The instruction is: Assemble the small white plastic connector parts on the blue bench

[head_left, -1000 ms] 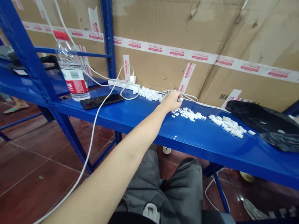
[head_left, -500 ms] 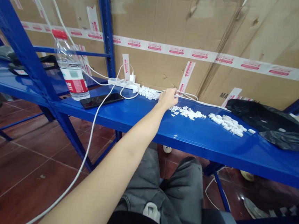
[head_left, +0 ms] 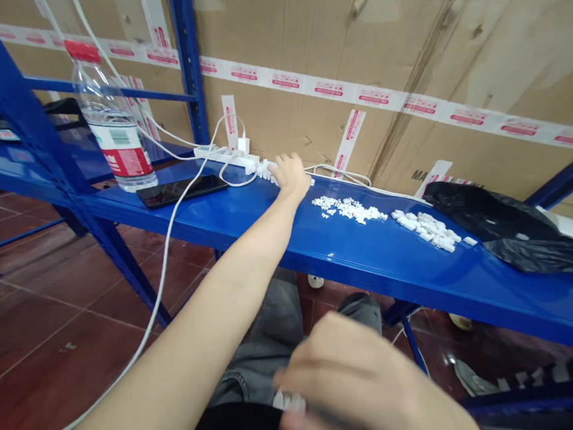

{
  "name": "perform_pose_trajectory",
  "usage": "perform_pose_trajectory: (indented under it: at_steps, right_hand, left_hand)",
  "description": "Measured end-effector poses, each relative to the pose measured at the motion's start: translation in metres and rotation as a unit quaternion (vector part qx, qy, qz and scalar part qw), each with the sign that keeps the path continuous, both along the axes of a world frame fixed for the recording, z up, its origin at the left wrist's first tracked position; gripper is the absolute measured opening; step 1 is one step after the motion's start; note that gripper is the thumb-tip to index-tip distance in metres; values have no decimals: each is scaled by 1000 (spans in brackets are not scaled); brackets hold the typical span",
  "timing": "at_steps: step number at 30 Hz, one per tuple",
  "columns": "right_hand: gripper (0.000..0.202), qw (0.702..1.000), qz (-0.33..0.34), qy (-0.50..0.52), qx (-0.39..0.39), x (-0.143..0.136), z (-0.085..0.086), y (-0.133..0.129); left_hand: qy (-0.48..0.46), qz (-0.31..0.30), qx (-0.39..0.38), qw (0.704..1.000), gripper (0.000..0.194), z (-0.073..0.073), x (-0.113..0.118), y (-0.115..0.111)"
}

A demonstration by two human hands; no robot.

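My left hand (head_left: 290, 174) reaches across the blue shelf with its fingers spread over the left pile of small white plastic pieces (head_left: 265, 171). It covers much of that pile, and its fingertips are partly hidden. Closer to me, my right hand (head_left: 352, 381) is in the air above my lap, smeared by motion. Its fingers look curled, but whether they hold anything cannot be made out. In the middle of the shelf lies a loose scatter of tiny white pieces (head_left: 352, 209). Farther right is a heap of larger white blocks (head_left: 428, 229).
A water bottle (head_left: 117, 140) with a red cap stands at the left beside a black phone (head_left: 181, 191). Behind them is a white power strip (head_left: 226, 157) with cables. A black plastic bag (head_left: 478, 208) lies at the right. Cardboard (head_left: 302, 36) backs the blue shelf (head_left: 363, 255).
My left hand has shifted left onto the left white pile, and its fingers have spread. My right hand has come into view at the bottom. The view has shifted slightly.
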State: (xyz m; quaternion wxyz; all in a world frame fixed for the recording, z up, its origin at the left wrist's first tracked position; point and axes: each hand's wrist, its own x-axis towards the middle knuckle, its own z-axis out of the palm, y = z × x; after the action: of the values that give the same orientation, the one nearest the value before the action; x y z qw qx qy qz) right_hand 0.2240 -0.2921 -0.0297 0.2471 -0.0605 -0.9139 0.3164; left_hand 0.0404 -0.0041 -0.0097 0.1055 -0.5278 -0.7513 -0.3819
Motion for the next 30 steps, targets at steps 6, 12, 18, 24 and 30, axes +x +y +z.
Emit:
perform_pose_trajectory:
  at_steps: [6,12,18,24,30]
  right_hand:
    - [14,895,-326,155,263,26,8,85]
    - [22,754,-601,-38,262,56,34,220]
    - [30,690,-646,-249,212,62,24,286]
    - [38,769,-589,-199,149,80,16,285]
    - [33,799,-564,-185,93,85,14,278]
  left_hand:
    - [-12,-112,28,993,32,-2,5,-3]
    - [3,-319,-19,948,19,-12,15,3]
    - [6,-412,-74,908,45,-18,20,4]
    - [22,-453,-94,886,41,-16,26,-2]
    - [28,-461,-83,883,34,-21,38,-2]
